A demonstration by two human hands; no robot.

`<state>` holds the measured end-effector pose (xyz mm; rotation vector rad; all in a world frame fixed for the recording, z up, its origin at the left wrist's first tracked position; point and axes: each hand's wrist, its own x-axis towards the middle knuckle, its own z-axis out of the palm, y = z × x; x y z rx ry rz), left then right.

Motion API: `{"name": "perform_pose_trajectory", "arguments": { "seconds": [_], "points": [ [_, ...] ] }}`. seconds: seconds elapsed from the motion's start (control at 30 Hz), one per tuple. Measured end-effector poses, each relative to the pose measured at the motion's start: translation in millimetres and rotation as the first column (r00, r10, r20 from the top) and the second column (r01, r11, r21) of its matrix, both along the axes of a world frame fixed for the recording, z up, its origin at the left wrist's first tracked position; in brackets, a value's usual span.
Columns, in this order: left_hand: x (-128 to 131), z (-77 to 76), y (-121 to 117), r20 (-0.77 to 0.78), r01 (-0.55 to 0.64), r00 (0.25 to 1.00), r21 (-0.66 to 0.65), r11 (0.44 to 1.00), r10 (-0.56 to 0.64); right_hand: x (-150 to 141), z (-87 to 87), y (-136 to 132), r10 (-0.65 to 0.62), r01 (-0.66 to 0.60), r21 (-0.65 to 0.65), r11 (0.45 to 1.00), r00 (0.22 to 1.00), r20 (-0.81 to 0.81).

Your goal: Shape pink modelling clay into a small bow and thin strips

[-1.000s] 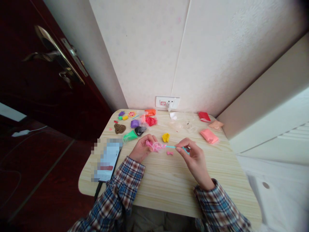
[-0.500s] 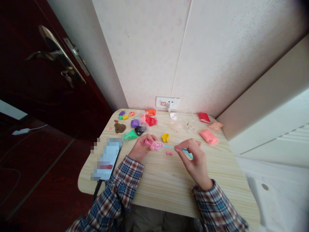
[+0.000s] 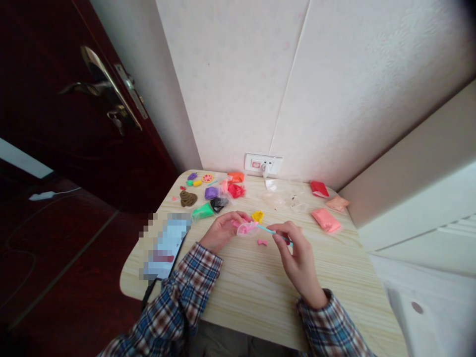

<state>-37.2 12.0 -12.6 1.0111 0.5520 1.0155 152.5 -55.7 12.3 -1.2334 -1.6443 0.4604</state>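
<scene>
My left hand (image 3: pixel 225 230) is closed around a clear bag of pink clay (image 3: pixel 245 227). Between the thumb and fingers of my right hand (image 3: pixel 295 253) is a thin blue stick tool (image 3: pixel 266 229), its tip at the bag's open end. A small pink clay bow (image 3: pixel 262 242) lies on the table just below the bag. Behind the bag sits a lump of yellow clay (image 3: pixel 258 216), partly covered by the bag. Whether the tip touches the clay is too small to tell.
On the left lie a phone (image 3: pixel 167 248), coiled brown clay (image 3: pixel 188 199) and green (image 3: pixel 203 211), black (image 3: pixel 218 204) and purple (image 3: pixel 211 193) clay packets. Salmon (image 3: pixel 326 219) and red (image 3: pixel 319 188) packets lie at the right. A wall socket (image 3: pixel 263 164) is behind the table (image 3: pixel 245 297).
The camera view has shifted slightly. The bag has tilted and come nearer the yellow clay, and the stick now slants down more toward my right hand. Both hands keep their hold.
</scene>
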Motion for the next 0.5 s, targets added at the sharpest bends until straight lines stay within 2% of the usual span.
{"name": "perform_pose_trajectory", "arguments": {
  "seconds": [0.13, 0.27, 0.5],
  "points": [
    [1, -0.7, 0, -0.052, 0.012, 0.999, -0.027, 1.0, -0.013, -1, -4.6, 5, -0.002, 0.001, -0.03, 1.0, 0.999, -0.054],
    [1, -2.8, 1, -0.092, 0.044, 0.995, -0.053, 0.998, -0.049, -2, -2.0, 16, 0.013, -0.022, -0.087, 0.996, 0.995, -0.096],
    [1, -3.5, 1, -0.108, 0.096, 0.989, -0.054, 0.994, -0.102, 2, 7.8, 40, 0.203, -0.243, -0.235, 0.941, 0.962, -0.184]
  ]
}}
